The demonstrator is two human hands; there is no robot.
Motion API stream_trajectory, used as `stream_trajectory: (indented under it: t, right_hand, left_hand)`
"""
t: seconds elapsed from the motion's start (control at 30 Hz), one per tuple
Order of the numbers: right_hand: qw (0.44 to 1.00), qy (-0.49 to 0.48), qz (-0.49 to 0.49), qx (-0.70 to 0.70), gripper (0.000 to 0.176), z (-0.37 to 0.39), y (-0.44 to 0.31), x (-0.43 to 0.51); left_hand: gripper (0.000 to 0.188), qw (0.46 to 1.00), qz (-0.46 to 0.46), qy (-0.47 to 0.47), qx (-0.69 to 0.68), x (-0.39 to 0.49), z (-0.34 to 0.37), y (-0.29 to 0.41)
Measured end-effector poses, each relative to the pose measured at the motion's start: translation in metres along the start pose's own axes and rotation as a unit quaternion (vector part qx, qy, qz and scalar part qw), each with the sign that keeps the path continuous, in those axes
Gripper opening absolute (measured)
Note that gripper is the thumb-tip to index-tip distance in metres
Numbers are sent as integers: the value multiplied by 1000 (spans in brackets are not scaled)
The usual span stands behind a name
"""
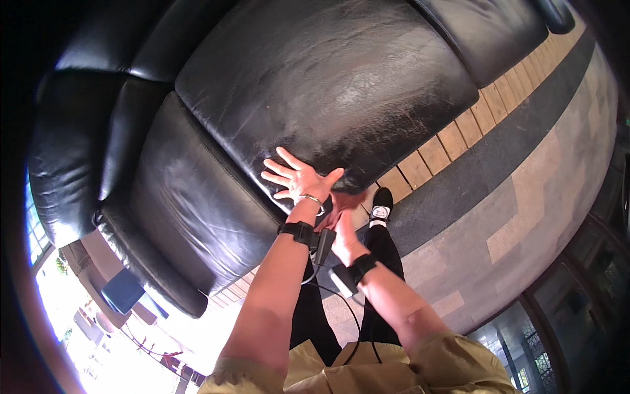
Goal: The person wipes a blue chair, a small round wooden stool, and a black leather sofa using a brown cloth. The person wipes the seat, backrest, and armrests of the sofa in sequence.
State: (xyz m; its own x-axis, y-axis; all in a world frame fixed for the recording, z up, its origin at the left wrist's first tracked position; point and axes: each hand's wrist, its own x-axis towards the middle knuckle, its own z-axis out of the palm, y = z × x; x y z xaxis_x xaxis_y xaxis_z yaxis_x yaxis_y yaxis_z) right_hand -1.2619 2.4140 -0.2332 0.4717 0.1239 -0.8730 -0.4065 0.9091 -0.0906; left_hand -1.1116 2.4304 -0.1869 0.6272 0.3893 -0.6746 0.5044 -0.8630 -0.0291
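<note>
My left hand [302,181] lies palm down with spread fingers over the near corner of a black leather sofa seat cushion [320,88]; whether it presses on the leather I cannot tell. A silver bracelet [312,199] circles its wrist, with a black strap and device [307,236] behind it. Just to the right, my right hand [344,212] is blurred at the cushion's front corner, partly behind the left wrist, its fingers hard to make out. Something reddish shows there, too blurred to name. The right wrist wears a black strap with a light device [344,279].
The sofa's side section [197,197] and armrest [152,266] curve away on the left. Wooden slats [433,155] run below the front edge, beside a dark floor strip [457,182]. My black shoe [382,203] stands near the slats. A cable [347,305] hangs between my arms.
</note>
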Motion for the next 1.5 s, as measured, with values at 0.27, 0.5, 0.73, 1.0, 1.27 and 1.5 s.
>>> stream_trajectory:
  t: [0.27, 0.5, 0.73, 1.0, 1.27, 1.5]
  right_hand:
    - [981, 81, -100, -145, 51, 16, -43, -7]
    - [801, 213, -459, -320, 57, 36, -37, 20]
    - [339, 197, -386, -835, 51, 68, 114, -9]
    - [215, 115, -447, -861, 47, 208, 60, 89]
    - [137, 35, -384, -912, 45, 205, 59, 64]
    - [116, 64, -327, -936, 49, 180, 61, 59]
  left_hand:
    - [115, 915, 285, 75, -275, -12, -25, -105]
    - [112, 974, 143, 148, -95, 29, -70, -275]
    - [129, 986, -17, 138, -88, 101, -110, -360]
    - [141, 995, 1, 46, -90, 128, -119, -382]
    - [136, 993, 20, 64, -100, 138, -151, -384]
    - [146, 988, -50, 20, -148, 204, -196, -381]
